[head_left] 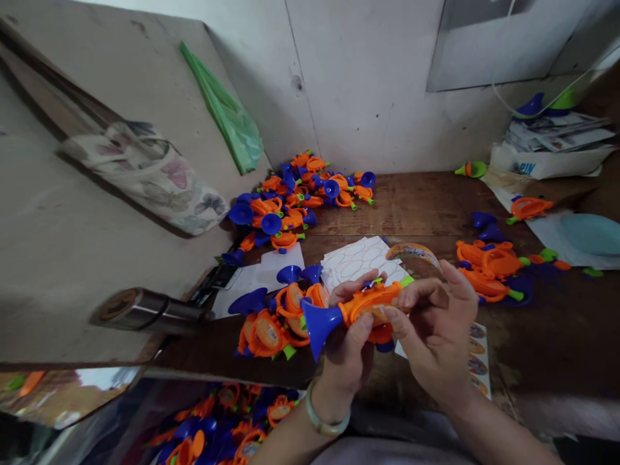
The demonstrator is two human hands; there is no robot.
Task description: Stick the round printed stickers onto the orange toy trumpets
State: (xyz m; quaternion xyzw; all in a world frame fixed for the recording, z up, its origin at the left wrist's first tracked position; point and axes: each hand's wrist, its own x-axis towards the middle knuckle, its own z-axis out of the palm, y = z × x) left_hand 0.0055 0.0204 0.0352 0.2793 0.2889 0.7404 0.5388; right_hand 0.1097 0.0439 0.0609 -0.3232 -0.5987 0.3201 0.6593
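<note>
Your left grip [345, 352] and right grip [436, 332] are both clamped on an orange plastic toy trumpet with a blue flared bell [371, 307], above the brown wooden worktop [416, 206] near its front edge, with blue-and-orange plastic trumpets [266, 329] crowding just left, open wood to the right, and the grips hiding its underside.

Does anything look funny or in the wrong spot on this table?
One small orange and green toy horn lies alone by the wall, away from the big pile of toy horns. It looks left behind.
</note>
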